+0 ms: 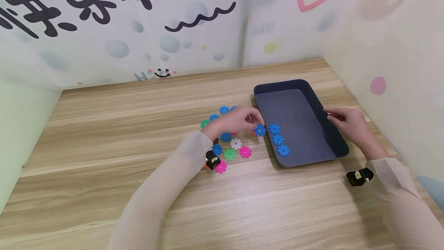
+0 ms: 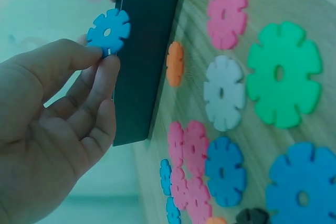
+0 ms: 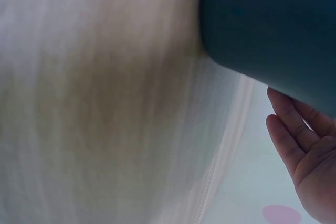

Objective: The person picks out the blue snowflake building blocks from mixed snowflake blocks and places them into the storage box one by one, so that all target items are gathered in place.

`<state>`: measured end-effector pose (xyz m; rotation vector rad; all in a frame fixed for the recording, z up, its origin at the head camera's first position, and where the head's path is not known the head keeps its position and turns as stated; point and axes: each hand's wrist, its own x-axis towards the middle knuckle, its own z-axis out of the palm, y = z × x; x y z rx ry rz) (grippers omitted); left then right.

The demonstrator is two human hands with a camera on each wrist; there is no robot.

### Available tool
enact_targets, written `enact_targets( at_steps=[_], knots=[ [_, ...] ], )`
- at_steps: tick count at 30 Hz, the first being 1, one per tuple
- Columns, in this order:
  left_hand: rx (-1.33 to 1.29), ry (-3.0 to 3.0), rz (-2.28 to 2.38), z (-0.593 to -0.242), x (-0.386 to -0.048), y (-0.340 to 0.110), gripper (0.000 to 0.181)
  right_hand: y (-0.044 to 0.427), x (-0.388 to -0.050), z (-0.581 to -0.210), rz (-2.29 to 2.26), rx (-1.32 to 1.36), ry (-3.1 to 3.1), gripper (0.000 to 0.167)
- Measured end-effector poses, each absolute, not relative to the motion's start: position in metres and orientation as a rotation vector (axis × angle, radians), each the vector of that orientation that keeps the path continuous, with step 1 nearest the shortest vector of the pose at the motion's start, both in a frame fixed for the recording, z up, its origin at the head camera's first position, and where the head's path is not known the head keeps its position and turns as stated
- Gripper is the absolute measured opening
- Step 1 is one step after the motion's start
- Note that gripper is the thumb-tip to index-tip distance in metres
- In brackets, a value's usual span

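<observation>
Between thumb and fingertips my left hand [image 1: 239, 120] pinches a blue notched disc [image 1: 259, 130], just outside the left wall of a dark tray [image 1: 298, 163]. The left wrist view shows that disc [image 2: 108, 31] upright in the pinch of the left hand [image 2: 58, 103]. Three blue discs [image 1: 278, 139] lie in a row inside the tray along its left side. My right hand [image 1: 355, 126] holds the tray's right rim between thumb and fingers; in the right wrist view the fingers of the right hand [image 3: 310, 150] touch the tray's outer wall [image 3: 273, 30].
Left of the tray lie several loose discs, among them a white one [image 1: 236, 143], a green one [image 1: 229, 154] and a pink one [image 1: 245, 152]; the left forearm covers part of this group. A printed wall covering [image 1: 208, 49] stands behind the wooden table [image 1: 104, 134], with another wall at the right.
</observation>
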<state>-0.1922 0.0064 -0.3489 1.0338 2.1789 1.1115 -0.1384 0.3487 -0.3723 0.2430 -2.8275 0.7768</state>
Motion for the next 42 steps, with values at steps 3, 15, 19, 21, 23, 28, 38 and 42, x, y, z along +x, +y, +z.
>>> enact_targets(
  at_steps=[3,15,19,21,23,28,38,42],
  knots=[
    [1.014,2.175,1.174,-0.347,-0.195,0.011,0.018,0.349,-0.139,-0.373,0.771,0.238,-2.833,0.026],
    [0.955,2.25,1.234,-0.339,-0.21,0.032,0.02,0.35,-0.14,-0.374,0.764,0.257,-2.824,0.025],
    [0.934,2.258,1.23,-0.341,-0.218,0.037,0.02,0.35,-0.14,-0.374,0.764,0.26,-2.819,0.025],
    [0.926,2.263,1.225,-0.343,-0.222,0.039,0.02,0.349,-0.139,-0.373,0.764,0.26,-2.817,0.025],
    [0.919,2.271,1.221,-0.343,-0.226,0.041,0.02,0.349,-0.139,-0.373,0.77,0.259,-2.815,0.025],
    [0.921,2.285,1.206,-0.343,-0.232,0.047,0.021,0.349,-0.139,-0.374,0.785,0.254,-2.813,0.025],
    [0.985,2.307,1.065,-0.342,-0.241,0.062,0.02,0.349,-0.138,-0.375,0.787,0.26,-2.788,0.025],
    [0.97,2.311,1.043,-0.343,-0.242,0.066,0.021,0.348,-0.139,-0.375,0.785,0.263,-2.794,0.025]
  ],
)
